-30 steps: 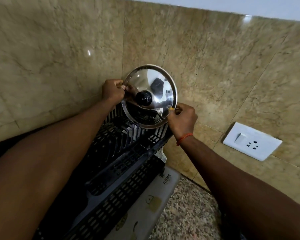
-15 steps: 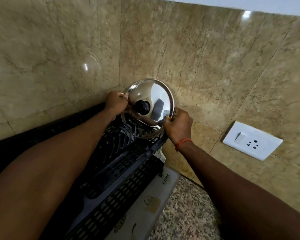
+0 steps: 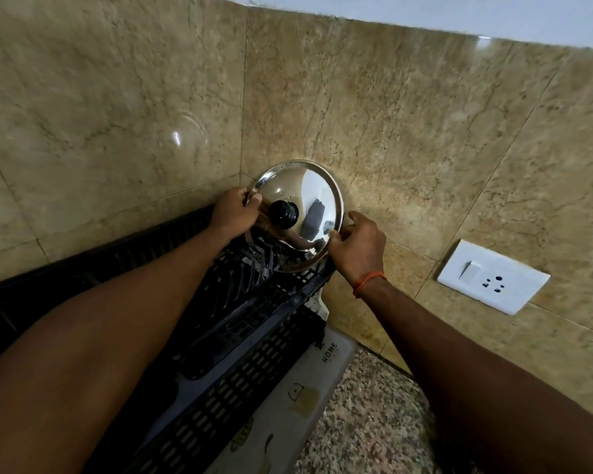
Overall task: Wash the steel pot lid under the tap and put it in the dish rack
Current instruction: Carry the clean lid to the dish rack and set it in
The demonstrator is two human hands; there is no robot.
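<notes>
The shiny steel pot lid (image 3: 308, 196) with a black knob stands nearly upright at the far end of the black plastic dish rack (image 3: 240, 323), its lower edge down among the rack's prongs and its back close to the tiled wall. My left hand (image 3: 235, 213) grips the lid's left rim. My right hand (image 3: 358, 248) pinches the lower right rim; an orange thread circles that wrist. No tap is in view.
The rack sits on a pale printed mat (image 3: 288, 412) over a speckled granite counter (image 3: 370, 425). Beige marble tiles (image 3: 408, 124) rise directly behind. A white switch and socket plate (image 3: 493, 277) is fixed to the wall at right.
Both hands have lowered the lid from above the rack down into the prongs at its far end. The grip on both rims is unchanged.
</notes>
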